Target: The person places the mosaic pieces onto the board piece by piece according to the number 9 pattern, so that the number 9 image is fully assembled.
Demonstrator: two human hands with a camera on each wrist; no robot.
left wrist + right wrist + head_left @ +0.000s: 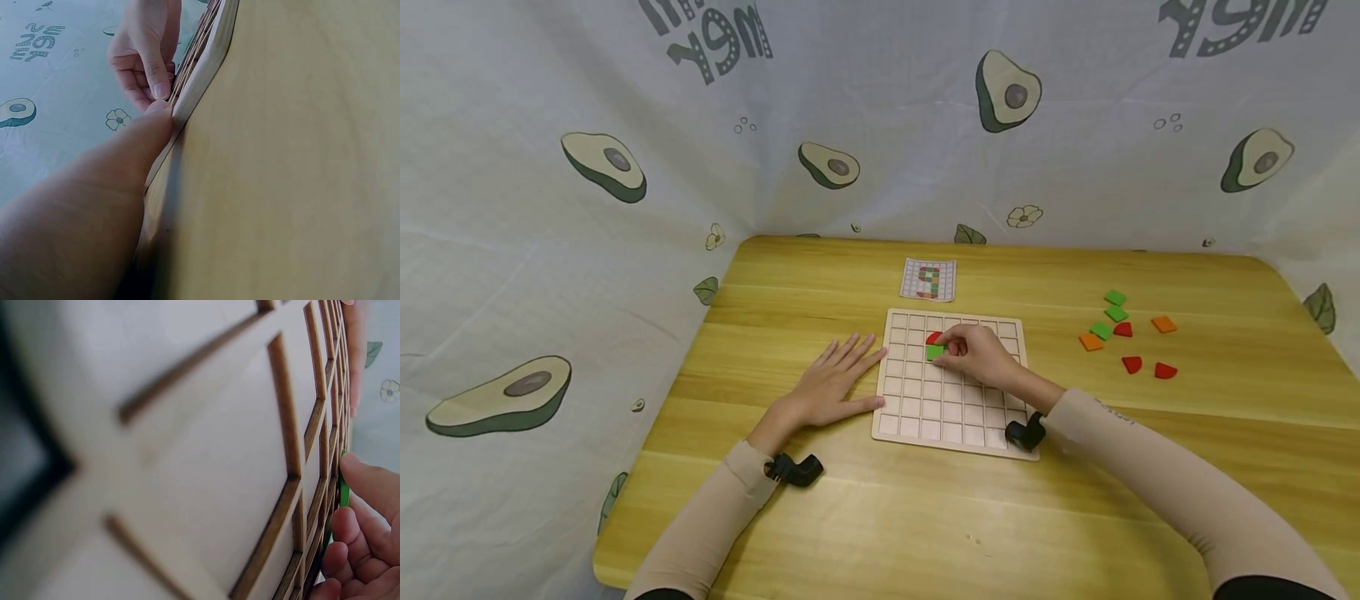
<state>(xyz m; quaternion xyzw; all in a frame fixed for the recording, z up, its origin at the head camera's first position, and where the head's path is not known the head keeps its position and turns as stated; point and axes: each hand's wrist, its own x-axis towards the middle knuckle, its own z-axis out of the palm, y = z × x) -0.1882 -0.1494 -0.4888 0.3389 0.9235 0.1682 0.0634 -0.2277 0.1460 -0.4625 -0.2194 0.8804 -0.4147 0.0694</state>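
Observation:
A pale wooden grid board (912,427) lies on the table. My right hand (981,357) is over its upper middle, thumb and index finger pinching a green square tile (934,353). Directly above that tile, a red quarter-round tile (933,338) sits in a grid cell. In the right wrist view the green tile's edge (344,490) shows between the fingers, at the grid's surface. My left hand (827,387) rests flat on the table with fingers spread, thumb and fingertips against the board's left edge. The left wrist view shows that thumb (144,134) beside the board's side.
A small printed card (928,279) with a colored grid pattern lies behind the board. Loose tiles are scattered to the right: several green squares (1116,313), orange squares (1164,324) and red quarter-rounds (1166,371). A white avocado-print cloth (910,108) hangs behind the table.

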